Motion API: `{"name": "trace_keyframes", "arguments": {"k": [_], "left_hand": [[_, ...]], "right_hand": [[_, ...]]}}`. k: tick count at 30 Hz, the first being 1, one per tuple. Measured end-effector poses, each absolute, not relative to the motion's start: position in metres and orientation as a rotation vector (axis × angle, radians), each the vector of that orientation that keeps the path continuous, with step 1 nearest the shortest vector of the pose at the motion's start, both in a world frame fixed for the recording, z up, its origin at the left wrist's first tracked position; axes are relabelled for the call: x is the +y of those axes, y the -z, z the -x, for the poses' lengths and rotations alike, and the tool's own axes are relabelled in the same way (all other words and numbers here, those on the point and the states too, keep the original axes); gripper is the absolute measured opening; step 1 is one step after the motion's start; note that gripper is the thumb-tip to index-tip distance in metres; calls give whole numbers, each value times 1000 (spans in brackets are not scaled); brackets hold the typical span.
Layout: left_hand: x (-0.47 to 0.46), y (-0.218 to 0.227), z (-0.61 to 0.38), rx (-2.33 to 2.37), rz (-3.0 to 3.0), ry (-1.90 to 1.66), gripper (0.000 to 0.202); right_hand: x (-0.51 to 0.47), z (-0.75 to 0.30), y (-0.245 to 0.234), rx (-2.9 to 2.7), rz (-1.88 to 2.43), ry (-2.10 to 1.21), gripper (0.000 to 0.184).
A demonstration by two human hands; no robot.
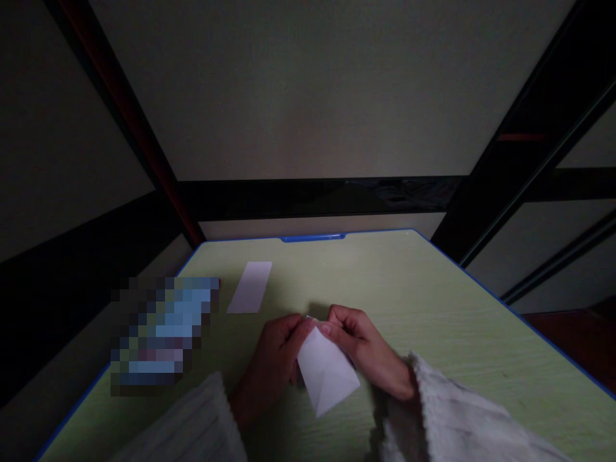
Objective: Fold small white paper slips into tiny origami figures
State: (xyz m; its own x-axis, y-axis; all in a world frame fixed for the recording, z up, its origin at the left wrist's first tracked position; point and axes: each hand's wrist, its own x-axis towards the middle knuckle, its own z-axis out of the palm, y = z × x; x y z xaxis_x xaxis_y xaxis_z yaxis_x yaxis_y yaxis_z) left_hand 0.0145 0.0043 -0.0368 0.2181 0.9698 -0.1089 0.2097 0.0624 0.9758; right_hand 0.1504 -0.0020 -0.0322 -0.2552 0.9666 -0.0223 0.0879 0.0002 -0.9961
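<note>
A folded white paper [327, 375] with diagonal creases is held just above a pale green table [433, 308]. My left hand [272, 359] pinches its upper left corner, fingers closed on the sheet. My right hand [363, 350] pinches the upper right edge, thumb and fingers pressed together near the paper's top tip. Both wrists are in fuzzy white sleeves. The paper's lower point hangs toward me between the two hands.
A white rectangular strip of paper [250, 287] lies flat on the table beyond my left hand. A blurred bluish object [163, 330] rests at the table's left edge. The table has a blue rim [312, 237]; dark frame bars and a pale wall stand behind it.
</note>
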Motion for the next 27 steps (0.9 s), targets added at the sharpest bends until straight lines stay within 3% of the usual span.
{"name": "trace_keyframes", "arguments": {"k": [6,13,21,27], "left_hand": [[7,32,-14,1273,-1353,-971,33],[12,29,-12,1251,-1330,-1195,19],[5,36,-15,1025,-1439,-875,18],[7,35,-13,1029,-1352,-964,17]], "right_hand": [[-1,-149,29,-1386,1091,-1446,36],[5,-150,28,-1164,995,-1494,27],[7,-155,30,-867,964,-1280,40],[4,-148,29,-970,894,-1452,39]]}}
